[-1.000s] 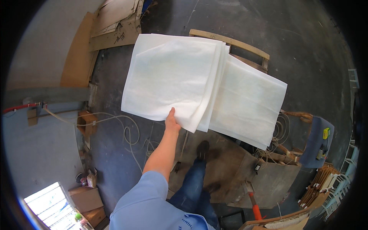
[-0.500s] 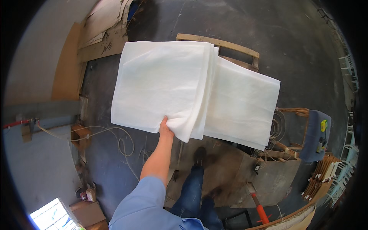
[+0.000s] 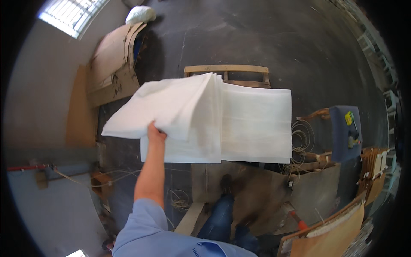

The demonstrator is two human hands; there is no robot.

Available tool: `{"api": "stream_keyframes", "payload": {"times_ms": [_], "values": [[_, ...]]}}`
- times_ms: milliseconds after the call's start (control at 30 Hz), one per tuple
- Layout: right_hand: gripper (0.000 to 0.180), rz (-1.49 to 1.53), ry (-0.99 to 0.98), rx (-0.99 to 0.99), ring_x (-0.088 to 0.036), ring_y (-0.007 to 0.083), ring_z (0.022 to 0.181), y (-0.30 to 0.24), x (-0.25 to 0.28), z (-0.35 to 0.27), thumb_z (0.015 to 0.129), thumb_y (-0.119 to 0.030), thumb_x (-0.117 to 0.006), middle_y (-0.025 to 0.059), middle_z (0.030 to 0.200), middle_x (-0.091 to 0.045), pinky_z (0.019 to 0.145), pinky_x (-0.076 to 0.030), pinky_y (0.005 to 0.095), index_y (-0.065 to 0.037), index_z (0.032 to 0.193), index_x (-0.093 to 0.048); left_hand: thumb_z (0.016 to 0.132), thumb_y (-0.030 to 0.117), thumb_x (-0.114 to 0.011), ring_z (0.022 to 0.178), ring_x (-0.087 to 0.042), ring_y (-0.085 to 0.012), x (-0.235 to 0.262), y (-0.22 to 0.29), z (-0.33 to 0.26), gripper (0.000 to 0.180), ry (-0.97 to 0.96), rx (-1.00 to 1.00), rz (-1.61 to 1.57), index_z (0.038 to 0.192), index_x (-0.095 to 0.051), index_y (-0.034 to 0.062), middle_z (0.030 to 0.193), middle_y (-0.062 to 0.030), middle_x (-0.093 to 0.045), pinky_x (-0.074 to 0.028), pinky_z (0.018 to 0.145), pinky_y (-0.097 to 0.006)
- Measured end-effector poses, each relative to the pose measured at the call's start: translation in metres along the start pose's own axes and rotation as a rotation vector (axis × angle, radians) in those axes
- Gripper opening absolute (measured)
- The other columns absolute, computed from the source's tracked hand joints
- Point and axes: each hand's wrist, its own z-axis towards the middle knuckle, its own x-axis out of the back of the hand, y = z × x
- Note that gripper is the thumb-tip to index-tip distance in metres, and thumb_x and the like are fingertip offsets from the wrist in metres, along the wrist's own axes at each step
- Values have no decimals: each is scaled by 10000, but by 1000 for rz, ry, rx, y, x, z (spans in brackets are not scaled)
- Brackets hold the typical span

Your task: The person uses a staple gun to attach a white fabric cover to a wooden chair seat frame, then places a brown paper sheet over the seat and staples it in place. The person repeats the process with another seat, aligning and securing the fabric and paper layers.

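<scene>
My left hand (image 3: 155, 132) is shut on the near edge of several thin white sheets (image 3: 171, 105), holding them raised and fanned toward the left. They belong to a stack of white sheets (image 3: 257, 124) whose right half still lies flat. The stack rests on a wooden frame (image 3: 227, 69) that shows behind it. My bare forearm comes out of a blue sleeve (image 3: 143, 227). My right hand is out of view.
Cardboard sheets (image 3: 113, 73) lean at the upper left under a white bag (image 3: 140, 14). On the right stand a blue seat (image 3: 344, 132) and a wire coil (image 3: 302, 137). Brown boards (image 3: 257, 188), loose cables (image 3: 180, 199) and more cardboard (image 3: 329, 240) surround my jeans leg (image 3: 218, 218).
My left hand has lifted the gripped sheets higher, so they now peel up and fan left off the stack. The view has tilted toward the far floor.
</scene>
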Motion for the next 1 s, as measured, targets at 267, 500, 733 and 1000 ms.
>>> {"api": "stream_keyframes", "payload": {"times_ms": [267, 500, 733, 1000], "values": [[237, 251, 63, 20, -635, 504, 940, 28, -43, -37, 921, -213, -740, 259, 967, -679, 830, -518, 560, -36, 1058, -661, 1018, 339, -500, 1353, -635, -331, -170, 159, -144, 472, 173, -219, 157, 1376, -652, 71, 1437, -121, -685, -495, 1161, -543], [248, 481, 182, 193, -652, 482, 948, 63, -103, -15, 894, -203, -766, 250, 972, -686, 851, -530, 566, -59, 1076, -677, 996, 232, -557, 1223, -707, -345, -178, 187, -308, 391, -437, -320, 344, 1278, -685, -7, 1313, -176, -734, -564, 1083, -535], [279, 581, 346, 133, -671, 335, 792, 43, -110, -14, 785, -231, -855, 141, 847, -653, 703, -522, 481, -68, 881, -650, 1004, 211, -592, 1040, -748, -271, -139, 113, -411, 273, -695, -189, 439, 1115, -707, -11, 1093, -145, -772, -602, 978, -480], [474, 852, 256, 15, -727, 438, 916, 70, -9, -12, 840, -393, -857, 178, 1039, -769, 800, -591, 510, -73, 1170, -740, 997, 189, -617, 867, -742, -198, -180, 35, -525, 187, -937, -147, 549, 978, -728, 40, 962, -81, -764, -608, 797, -354]]}}
